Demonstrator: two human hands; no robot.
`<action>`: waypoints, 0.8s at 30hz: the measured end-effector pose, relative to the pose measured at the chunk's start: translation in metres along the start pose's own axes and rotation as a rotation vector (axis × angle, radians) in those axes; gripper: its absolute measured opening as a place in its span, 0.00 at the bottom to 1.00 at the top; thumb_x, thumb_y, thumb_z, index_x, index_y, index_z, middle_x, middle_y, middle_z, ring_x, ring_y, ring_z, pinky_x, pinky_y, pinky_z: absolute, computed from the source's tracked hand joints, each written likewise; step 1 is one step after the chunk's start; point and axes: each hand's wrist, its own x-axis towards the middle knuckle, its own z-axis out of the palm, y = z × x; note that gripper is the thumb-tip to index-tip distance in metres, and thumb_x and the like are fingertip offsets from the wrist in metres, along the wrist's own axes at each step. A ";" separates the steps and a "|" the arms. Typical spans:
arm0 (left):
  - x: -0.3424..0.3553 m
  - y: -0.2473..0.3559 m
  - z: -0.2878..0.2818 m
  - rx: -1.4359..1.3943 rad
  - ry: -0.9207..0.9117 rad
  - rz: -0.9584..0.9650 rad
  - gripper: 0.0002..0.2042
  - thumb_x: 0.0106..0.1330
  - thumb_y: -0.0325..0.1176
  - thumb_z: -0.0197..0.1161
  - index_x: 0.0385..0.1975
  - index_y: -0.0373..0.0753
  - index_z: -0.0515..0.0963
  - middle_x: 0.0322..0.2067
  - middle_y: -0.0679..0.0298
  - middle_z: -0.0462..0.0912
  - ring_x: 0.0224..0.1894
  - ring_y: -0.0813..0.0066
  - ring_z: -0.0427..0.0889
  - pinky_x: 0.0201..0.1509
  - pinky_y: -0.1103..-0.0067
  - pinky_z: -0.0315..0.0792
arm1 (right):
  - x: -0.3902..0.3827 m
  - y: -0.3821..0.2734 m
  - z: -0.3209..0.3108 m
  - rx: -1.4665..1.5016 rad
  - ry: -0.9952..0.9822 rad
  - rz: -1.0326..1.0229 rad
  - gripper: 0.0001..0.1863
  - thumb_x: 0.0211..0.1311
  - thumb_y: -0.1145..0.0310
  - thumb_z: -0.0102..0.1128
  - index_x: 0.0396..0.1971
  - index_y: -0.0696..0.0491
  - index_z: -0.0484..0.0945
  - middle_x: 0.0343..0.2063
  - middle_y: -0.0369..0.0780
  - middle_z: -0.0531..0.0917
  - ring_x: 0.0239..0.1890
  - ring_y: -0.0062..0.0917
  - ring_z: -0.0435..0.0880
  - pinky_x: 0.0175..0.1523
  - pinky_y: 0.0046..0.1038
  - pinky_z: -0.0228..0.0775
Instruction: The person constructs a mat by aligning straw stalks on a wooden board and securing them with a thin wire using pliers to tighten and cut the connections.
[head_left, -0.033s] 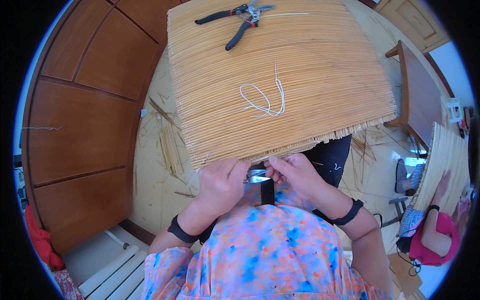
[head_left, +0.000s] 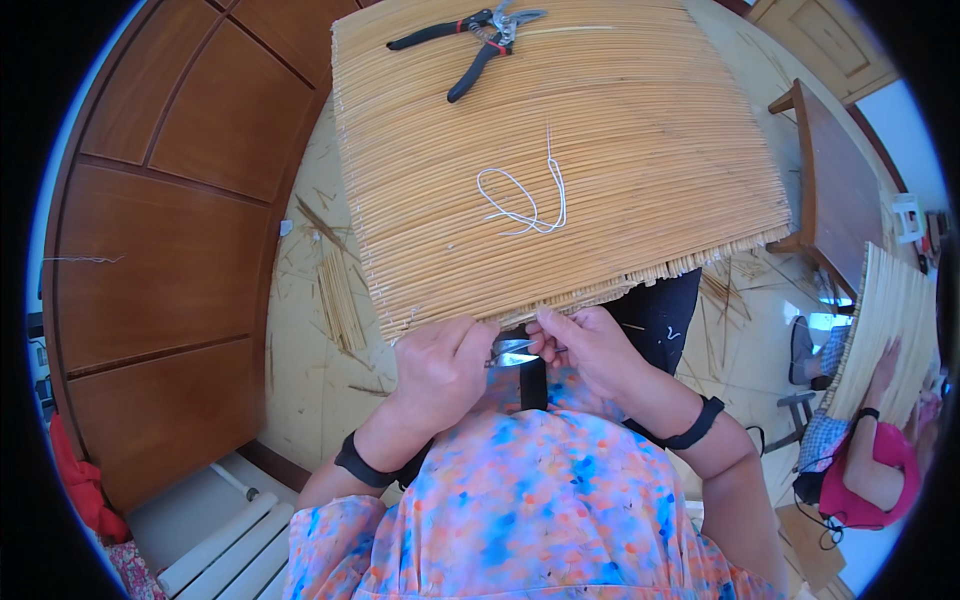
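"Looking at that straw mat (head_left: 640, 150), how does it seem to you?"

"Golden and glossy: thin stalks in close parallel rows, pale stitching (head_left: 366, 230) down its left edge, ragged ends at its lower right. It spreads out in front of me, its near edge at my hands."

"How are they set?"

"My left hand (head_left: 442, 368) is closed around a shiny metal tool (head_left: 512, 359). My right hand (head_left: 590, 345) has its fingers and thumb drawn together by the mat's edge; what they pinch, I can't tell."

"Anything lying on top?"

"White thread (head_left: 563, 190), loosely looped, and black-handled shears (head_left: 480, 70) toward the far edge."

"Any containers?"

"A brown wooden cabinet (head_left: 160, 260) on my left, its panels closed over whatever is inside."
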 end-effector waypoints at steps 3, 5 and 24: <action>0.000 0.001 -0.001 0.014 -0.018 0.005 0.05 0.46 0.25 0.59 0.24 0.39 0.75 0.15 0.64 0.67 0.16 0.70 0.72 0.18 0.75 0.65 | 0.002 0.000 0.001 0.278 0.061 0.110 0.15 0.65 0.60 0.52 0.30 0.58 0.76 0.22 0.37 0.78 0.22 0.16 0.73 0.26 0.16 0.66; -0.001 0.002 -0.002 0.001 -0.033 -0.007 0.08 0.43 0.23 0.60 0.26 0.39 0.76 0.16 0.64 0.68 0.17 0.67 0.72 0.19 0.73 0.65 | 0.002 0.002 -0.003 0.285 0.053 0.082 0.14 0.62 0.60 0.56 0.30 0.58 0.76 0.21 0.37 0.79 0.20 0.16 0.75 0.23 0.17 0.66; 0.035 0.032 -0.018 -0.067 -0.240 -0.148 0.12 0.50 0.34 0.66 0.32 0.41 0.73 0.22 0.63 0.74 0.21 0.64 0.76 0.22 0.73 0.69 | -0.009 0.013 -0.044 0.349 0.161 -0.139 0.19 0.67 0.54 0.46 0.33 0.57 0.74 0.25 0.39 0.80 0.22 0.14 0.74 0.23 0.16 0.67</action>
